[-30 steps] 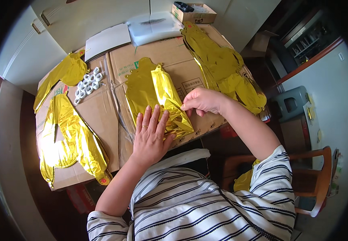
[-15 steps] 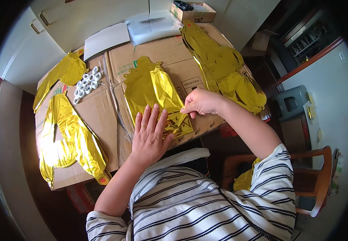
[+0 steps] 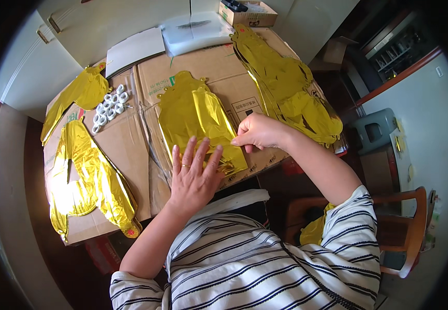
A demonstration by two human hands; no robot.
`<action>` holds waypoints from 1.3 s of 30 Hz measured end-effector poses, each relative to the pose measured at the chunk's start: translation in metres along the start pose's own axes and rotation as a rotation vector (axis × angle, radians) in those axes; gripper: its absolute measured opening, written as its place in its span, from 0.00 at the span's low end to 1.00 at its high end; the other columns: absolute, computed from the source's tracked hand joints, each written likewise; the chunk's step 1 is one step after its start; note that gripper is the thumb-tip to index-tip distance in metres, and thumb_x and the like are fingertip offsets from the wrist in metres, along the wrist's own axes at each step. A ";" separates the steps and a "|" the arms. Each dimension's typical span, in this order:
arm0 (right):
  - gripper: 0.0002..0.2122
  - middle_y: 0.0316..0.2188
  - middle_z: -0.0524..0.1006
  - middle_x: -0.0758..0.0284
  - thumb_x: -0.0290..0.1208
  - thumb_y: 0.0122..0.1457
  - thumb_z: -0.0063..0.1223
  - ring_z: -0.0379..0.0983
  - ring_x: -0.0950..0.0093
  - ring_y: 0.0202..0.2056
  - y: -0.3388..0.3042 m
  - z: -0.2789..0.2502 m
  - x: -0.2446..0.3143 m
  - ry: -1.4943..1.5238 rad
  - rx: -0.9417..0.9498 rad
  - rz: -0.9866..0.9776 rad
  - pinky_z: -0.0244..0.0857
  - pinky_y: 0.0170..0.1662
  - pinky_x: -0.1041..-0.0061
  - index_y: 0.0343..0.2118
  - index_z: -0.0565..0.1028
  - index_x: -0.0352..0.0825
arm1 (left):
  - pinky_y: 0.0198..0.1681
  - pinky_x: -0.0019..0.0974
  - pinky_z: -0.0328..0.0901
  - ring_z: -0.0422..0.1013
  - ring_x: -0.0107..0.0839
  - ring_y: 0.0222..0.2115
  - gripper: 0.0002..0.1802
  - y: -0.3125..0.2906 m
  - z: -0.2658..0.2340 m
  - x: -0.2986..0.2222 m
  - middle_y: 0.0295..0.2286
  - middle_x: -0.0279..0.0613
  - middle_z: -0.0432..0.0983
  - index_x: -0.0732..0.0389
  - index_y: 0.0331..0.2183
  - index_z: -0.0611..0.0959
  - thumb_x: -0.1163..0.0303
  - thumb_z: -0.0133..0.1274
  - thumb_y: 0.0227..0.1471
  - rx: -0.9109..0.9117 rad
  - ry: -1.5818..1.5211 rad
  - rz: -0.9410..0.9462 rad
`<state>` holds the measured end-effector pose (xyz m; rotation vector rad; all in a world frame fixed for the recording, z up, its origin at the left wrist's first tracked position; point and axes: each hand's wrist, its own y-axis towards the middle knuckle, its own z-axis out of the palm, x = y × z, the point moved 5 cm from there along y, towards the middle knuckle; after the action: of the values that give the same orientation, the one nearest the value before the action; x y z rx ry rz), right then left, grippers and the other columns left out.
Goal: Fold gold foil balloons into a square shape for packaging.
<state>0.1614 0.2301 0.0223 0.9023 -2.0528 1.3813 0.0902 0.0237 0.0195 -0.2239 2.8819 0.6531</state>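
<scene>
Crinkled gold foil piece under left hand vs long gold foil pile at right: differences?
The foil piece looks shorter, straighter; the foil pile is longer, wavier in outline. Left hand covers part of the piece, right hand pinches its edge; neither holds the pile. Both lie on brown cardboard.

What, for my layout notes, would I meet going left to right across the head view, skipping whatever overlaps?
Near-left foil → left hand → right hand → wooden chair.

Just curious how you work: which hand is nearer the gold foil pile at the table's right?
Right: the right hand is close by the gold foil pile, on its near left. The left hand is farther left, at the middle foil piece.
</scene>
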 end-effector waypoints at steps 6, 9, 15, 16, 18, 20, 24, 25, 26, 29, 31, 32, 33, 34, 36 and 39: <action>0.09 0.20 0.80 0.68 0.32 0.59 0.62 0.62 0.88 0.13 -0.008 0.001 -0.006 0.149 0.178 -0.009 0.53 0.17 0.86 0.32 0.78 0.31 | 0.63 0.60 0.54 0.63 0.50 0.56 0.30 0.002 0.001 -0.002 0.51 0.45 0.68 0.52 0.56 0.77 0.65 0.64 0.50 -0.027 -0.108 0.044; 0.08 0.21 0.80 0.67 0.31 0.60 0.61 0.61 0.88 0.13 -0.013 0.006 -0.009 0.170 0.229 0.029 0.52 0.17 0.86 0.32 0.78 0.31 | 0.62 0.58 0.56 0.63 0.52 0.56 0.28 0.003 0.003 0.002 0.52 0.47 0.67 0.54 0.56 0.77 0.66 0.63 0.52 0.003 -0.198 0.008; 0.08 0.20 0.80 0.67 0.32 0.61 0.59 0.61 0.87 0.12 -0.021 0.016 -0.016 0.093 0.257 0.083 0.51 0.16 0.83 0.29 0.78 0.33 | 0.63 0.58 0.55 0.62 0.53 0.57 0.28 0.004 0.002 0.002 0.53 0.48 0.67 0.54 0.56 0.77 0.66 0.62 0.53 0.017 -0.205 0.018; 0.08 0.20 0.80 0.67 0.31 0.60 0.59 0.61 0.87 0.12 -0.024 0.017 -0.014 0.078 0.234 0.082 0.51 0.16 0.83 0.29 0.78 0.33 | 0.64 0.58 0.54 0.62 0.53 0.58 0.28 0.004 0.002 0.003 0.54 0.48 0.67 0.54 0.56 0.77 0.66 0.62 0.53 0.022 -0.205 0.018; 0.07 0.20 0.80 0.67 0.31 0.60 0.60 0.61 0.87 0.12 -0.027 0.018 -0.014 0.073 0.199 0.081 0.52 0.16 0.83 0.29 0.78 0.33 | 0.64 0.58 0.54 0.62 0.53 0.58 0.28 0.004 0.003 0.003 0.54 0.48 0.67 0.53 0.56 0.77 0.66 0.62 0.53 0.029 -0.204 0.017; 0.07 0.19 0.80 0.68 0.31 0.59 0.60 0.61 0.87 0.13 -0.028 0.019 -0.016 0.095 0.174 0.080 0.52 0.16 0.84 0.29 0.78 0.32 | 0.65 0.59 0.53 0.62 0.53 0.58 0.28 0.003 0.003 0.003 0.54 0.48 0.67 0.53 0.56 0.77 0.66 0.62 0.53 0.033 -0.200 0.019; 0.07 0.19 0.79 0.67 0.30 0.58 0.61 0.62 0.86 0.13 -0.028 0.021 -0.020 0.112 0.131 0.072 0.53 0.17 0.84 0.30 0.78 0.32 | 0.65 0.61 0.53 0.62 0.51 0.59 0.29 0.002 0.002 -0.003 0.55 0.46 0.67 0.51 0.56 0.77 0.66 0.62 0.51 0.002 -0.100 0.062; 0.07 0.19 0.79 0.67 0.30 0.58 0.62 0.63 0.86 0.13 -0.027 0.022 -0.020 0.107 0.124 0.073 0.54 0.17 0.84 0.30 0.79 0.32 | 0.65 0.61 0.53 0.62 0.51 0.59 0.30 0.001 0.001 -0.007 0.55 0.46 0.67 0.51 0.56 0.77 0.67 0.62 0.50 -0.018 -0.046 0.096; 0.07 0.19 0.79 0.67 0.30 0.57 0.62 0.63 0.86 0.13 -0.027 0.022 -0.019 0.103 0.116 0.074 0.54 0.17 0.84 0.30 0.79 0.32 | 0.65 0.62 0.53 0.62 0.50 0.59 0.30 0.001 0.000 -0.011 0.55 0.45 0.67 0.51 0.56 0.77 0.67 0.62 0.50 -0.038 0.008 0.131; 0.07 0.19 0.79 0.66 0.30 0.57 0.62 0.63 0.86 0.13 -0.027 0.021 -0.018 0.069 0.106 0.062 0.55 0.17 0.84 0.30 0.79 0.32 | 0.65 0.62 0.53 0.63 0.49 0.59 0.32 0.007 -0.004 -0.023 0.54 0.44 0.68 0.52 0.56 0.78 0.70 0.61 0.47 0.070 -0.077 0.251; 0.07 0.19 0.79 0.66 0.30 0.57 0.62 0.64 0.86 0.13 -0.029 0.021 -0.019 0.095 0.095 0.076 0.55 0.17 0.84 0.30 0.79 0.32 | 0.63 0.56 0.58 0.64 0.48 0.57 0.30 0.011 -0.001 -0.021 0.53 0.45 0.69 0.54 0.54 0.80 0.75 0.58 0.46 0.068 -0.216 0.238; 0.07 0.19 0.79 0.66 0.30 0.57 0.62 0.64 0.86 0.13 -0.029 0.021 -0.019 0.108 0.089 0.082 0.55 0.17 0.84 0.30 0.79 0.31 | 0.62 0.54 0.60 0.65 0.48 0.57 0.29 0.010 0.005 -0.017 0.52 0.45 0.70 0.55 0.53 0.80 0.76 0.58 0.46 0.072 -0.275 0.226; 0.07 0.19 0.79 0.66 0.30 0.57 0.62 0.64 0.86 0.13 -0.029 0.021 -0.020 0.112 0.094 0.076 0.56 0.17 0.84 0.30 0.79 0.31 | 0.62 0.52 0.61 0.65 0.48 0.56 0.28 0.011 0.007 -0.015 0.52 0.45 0.70 0.55 0.53 0.81 0.77 0.58 0.46 0.079 -0.335 0.214; 0.07 0.19 0.79 0.66 0.31 0.57 0.62 0.64 0.85 0.13 -0.028 0.021 -0.021 0.116 0.098 0.070 0.56 0.18 0.84 0.31 0.79 0.31 | 0.60 0.49 0.63 0.65 0.48 0.56 0.27 0.013 0.005 -0.015 0.51 0.45 0.70 0.57 0.51 0.82 0.78 0.57 0.46 0.081 -0.346 0.223; 0.08 0.20 0.80 0.66 0.31 0.57 0.61 0.64 0.85 0.13 -0.027 0.019 -0.021 0.129 0.106 0.062 0.56 0.17 0.84 0.31 0.80 0.31 | 0.61 0.51 0.62 0.65 0.48 0.56 0.26 0.014 0.006 -0.016 0.51 0.46 0.70 0.56 0.52 0.81 0.76 0.58 0.48 0.097 -0.334 0.242; 0.09 0.20 0.80 0.65 0.32 0.59 0.60 0.64 0.86 0.13 -0.025 0.012 -0.018 0.167 0.108 0.056 0.56 0.17 0.84 0.33 0.80 0.30 | 0.63 0.53 0.59 0.64 0.49 0.57 0.26 0.013 0.006 -0.019 0.51 0.46 0.69 0.54 0.54 0.80 0.69 0.59 0.51 0.114 -0.295 0.260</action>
<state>0.1913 0.2165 0.0203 0.7501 -1.9064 1.5552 0.1075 0.0403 0.0231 0.2473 2.6696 0.5088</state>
